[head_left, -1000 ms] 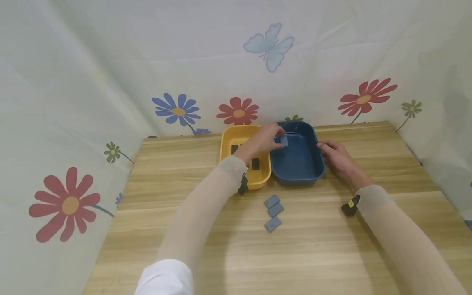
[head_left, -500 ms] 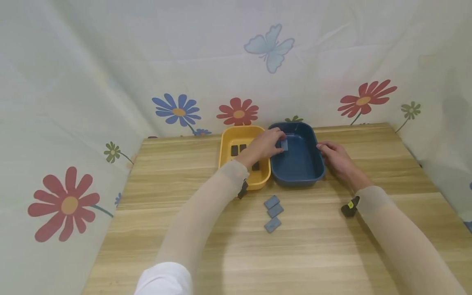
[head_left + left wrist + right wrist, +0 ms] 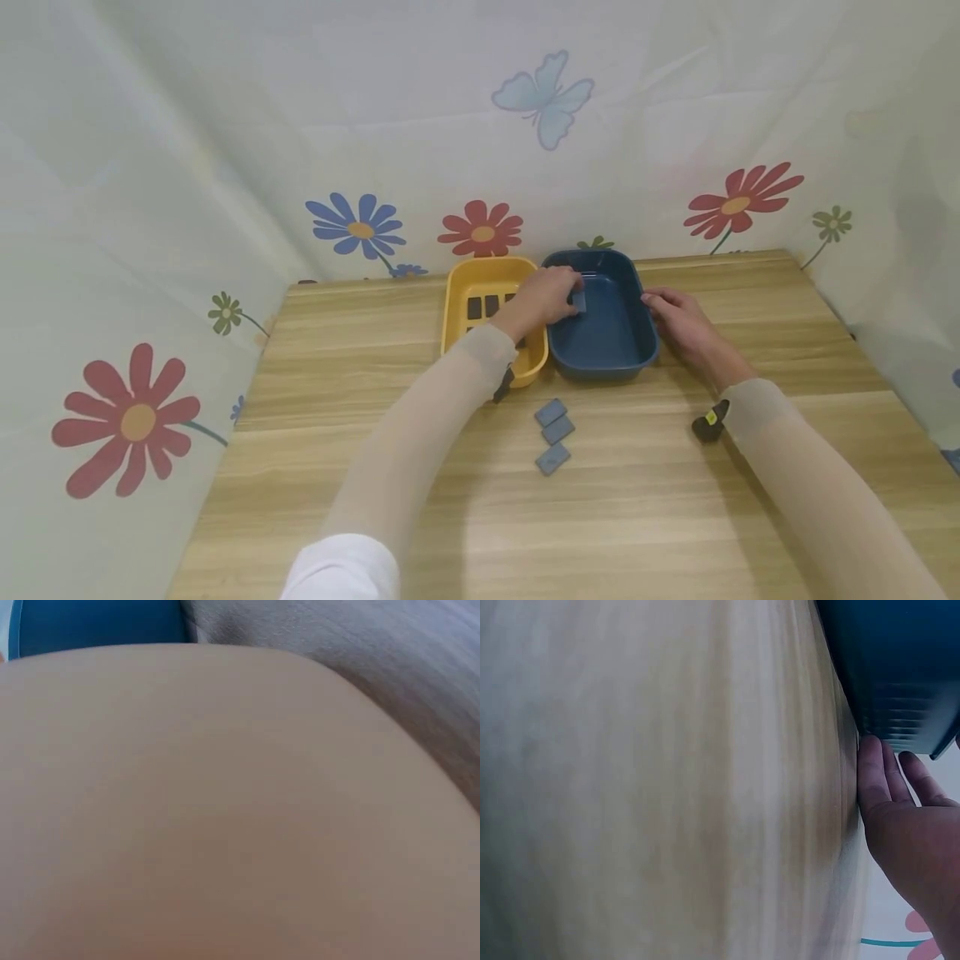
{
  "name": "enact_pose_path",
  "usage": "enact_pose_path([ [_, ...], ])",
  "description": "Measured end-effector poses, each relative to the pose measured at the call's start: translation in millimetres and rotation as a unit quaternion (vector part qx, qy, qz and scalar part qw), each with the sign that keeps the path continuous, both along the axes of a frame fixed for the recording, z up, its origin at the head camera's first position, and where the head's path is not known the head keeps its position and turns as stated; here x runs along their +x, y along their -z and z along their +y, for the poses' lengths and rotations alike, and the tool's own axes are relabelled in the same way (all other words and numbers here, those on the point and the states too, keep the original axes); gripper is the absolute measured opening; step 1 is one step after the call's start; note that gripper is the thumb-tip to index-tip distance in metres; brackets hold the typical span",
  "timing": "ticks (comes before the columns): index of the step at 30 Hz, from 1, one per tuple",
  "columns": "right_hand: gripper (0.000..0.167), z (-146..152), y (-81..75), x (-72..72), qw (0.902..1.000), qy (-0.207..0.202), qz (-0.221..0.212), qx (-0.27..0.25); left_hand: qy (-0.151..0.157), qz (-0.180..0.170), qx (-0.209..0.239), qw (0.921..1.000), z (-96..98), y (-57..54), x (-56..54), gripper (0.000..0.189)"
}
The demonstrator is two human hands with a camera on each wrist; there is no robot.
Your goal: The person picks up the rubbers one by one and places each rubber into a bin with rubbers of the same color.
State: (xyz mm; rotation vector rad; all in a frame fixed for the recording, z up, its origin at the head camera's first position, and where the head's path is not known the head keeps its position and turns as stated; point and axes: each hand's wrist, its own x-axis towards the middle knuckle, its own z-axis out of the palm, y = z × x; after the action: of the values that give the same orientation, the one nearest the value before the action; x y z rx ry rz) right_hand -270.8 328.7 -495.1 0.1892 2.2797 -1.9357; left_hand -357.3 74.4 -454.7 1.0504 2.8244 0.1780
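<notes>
My left hand (image 3: 546, 297) reaches across the yellow tray and pinches a small grey-blue tile (image 3: 579, 300) inside the left part of the blue tray (image 3: 603, 333). The tile's lower end is in sight; fingers cover part of it. At the blue tray's right side, my right hand (image 3: 681, 321) holds the rim. In the right wrist view several fingers (image 3: 871, 769) lie along the outer wall, and a fingertip shows near the rim. The left wrist view is mostly filled by blurred skin or sleeve, with a strip of the blue tray (image 3: 101, 626) behind.
In the yellow tray (image 3: 455, 292) lie several dark tiles (image 3: 491, 306), partly hidden by the left forearm. Three grey-blue tiles (image 3: 557, 429) lie on the wooden table (image 3: 622, 500) in front of the trays. A flowered cloth (image 3: 420, 125) hangs behind the table.
My left hand has shifted slightly toward the table's front with the tile, staying at the blue tray's left side. The right hand keeps its place at the rim.
</notes>
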Motion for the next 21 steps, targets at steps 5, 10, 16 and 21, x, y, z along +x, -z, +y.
enact_pose_path([
  [5, 0.058, -1.7, -0.9, 1.9, 0.9999, 0.003, 0.012, -0.009, 0.001, 0.009, -0.037, 0.9993, 4.2, -2.0, 0.3, 0.044],
  [10, 0.059, -0.6, -1.8, 2.3, 0.9999, 0.002, 0.010, -0.013, 0.002, 0.012, -0.064, 0.9979, 8.7, -2.8, -0.4, 0.043],
  [16, 0.058, -1.4, -2.2, 2.6, 0.9996, -0.002, 0.008, -0.026, -0.010, 0.031, -0.081, 0.9962, 13.4, 4.2, 0.4, 0.038],
  [21, 0.058, -1.5, -2.5, 2.6, 0.9997, -0.003, 0.008, -0.022, -0.011, 0.039, -0.089, 0.9952, 14.2, 4.4, 1.9, 0.036],
])
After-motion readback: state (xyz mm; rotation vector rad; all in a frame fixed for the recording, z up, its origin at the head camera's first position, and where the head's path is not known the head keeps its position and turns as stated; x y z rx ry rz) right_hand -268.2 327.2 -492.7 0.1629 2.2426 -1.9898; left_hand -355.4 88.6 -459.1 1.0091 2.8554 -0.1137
